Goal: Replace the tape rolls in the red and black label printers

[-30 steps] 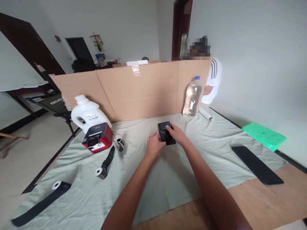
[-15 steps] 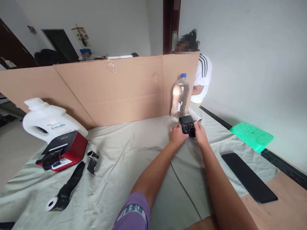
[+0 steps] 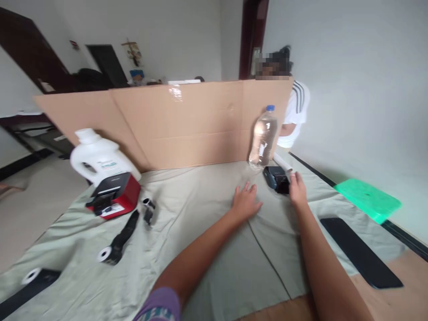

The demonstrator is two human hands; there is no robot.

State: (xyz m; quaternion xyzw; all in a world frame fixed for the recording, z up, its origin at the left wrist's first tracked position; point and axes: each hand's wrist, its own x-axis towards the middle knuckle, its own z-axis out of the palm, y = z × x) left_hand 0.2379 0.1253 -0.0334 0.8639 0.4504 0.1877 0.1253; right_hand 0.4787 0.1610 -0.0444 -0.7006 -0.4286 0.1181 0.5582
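A small black boxy device (image 3: 276,178) with a dark, shiny strip at its front lies on the cloth, just in front of the water bottle (image 3: 264,138). My right hand (image 3: 297,189) is at the device's right side, fingers closed against its edge; part of the grip is hidden. To the left of it, my left hand (image 3: 246,203) is held low over the cloth, fingers spread and nothing in them. A white paper tube (image 3: 282,162) lies behind the device, close to my right fingertips.
A cardboard panel (image 3: 197,125) stands along the back. On the left are a white jug (image 3: 103,156), a red-and-black printer (image 3: 125,191) and several black rolls (image 3: 117,249). A long black slab (image 3: 361,252) and a green plastic stool (image 3: 369,196) are on the right. Behind the panel sits a person (image 3: 297,107).
My left hand has let go of the black device and moved left, its fingers opening. My right hand stays at the device's right side. The view has turned left.
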